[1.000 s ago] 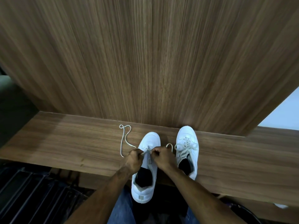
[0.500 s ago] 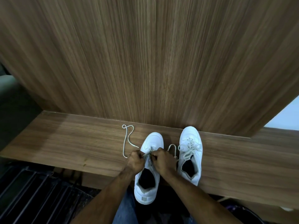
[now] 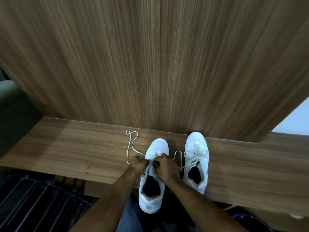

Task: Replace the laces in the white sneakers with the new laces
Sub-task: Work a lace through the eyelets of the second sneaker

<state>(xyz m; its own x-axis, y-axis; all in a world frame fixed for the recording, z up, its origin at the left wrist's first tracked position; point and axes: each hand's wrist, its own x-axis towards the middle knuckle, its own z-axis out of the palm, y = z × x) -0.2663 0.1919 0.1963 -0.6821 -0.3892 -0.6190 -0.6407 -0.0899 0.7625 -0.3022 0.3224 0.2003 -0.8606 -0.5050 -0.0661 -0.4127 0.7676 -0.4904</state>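
Two white sneakers stand side by side on the wooden bench (image 3: 66, 151), toes toward the wood-panelled wall at 12 o'clock. The right sneaker (image 3: 196, 161), at 3 o'clock of its partner, already carries a lace criss-crossed through its eyelets and tied loosely, with loops spilling over its sides; judging by that, this shoe looks finished or close to it, though whether the lace in it is the new one cannot be told.

The left sneaker (image 3: 153, 180) is the one being worked on. Its heel overhangs the near edge of the bench at 6 o'clock, and its dark opening shows plainly. Both hands meet over its throat, just behind the toe cap. The left hand (image 3: 138, 164) has its fingers curled and pinches a grey-white lace (image 3: 148, 168) that runs from the eyelet area back toward the opening. The right hand (image 3: 164, 166) is curled too, apparently pinching the same lace or its other end near the lowest eyelets; the exact grip is hidden by the knuckles.

One loose lace (image 3: 131, 144) lies curled on the bench at 10 o'clock of the left sneaker, and a tail of lace (image 3: 178, 156) loops up between the shoes.

By my reading, lacing of the left sneaker has barely begun: only the lowest eyelets seem engaged, so most rows and the final tie remain.
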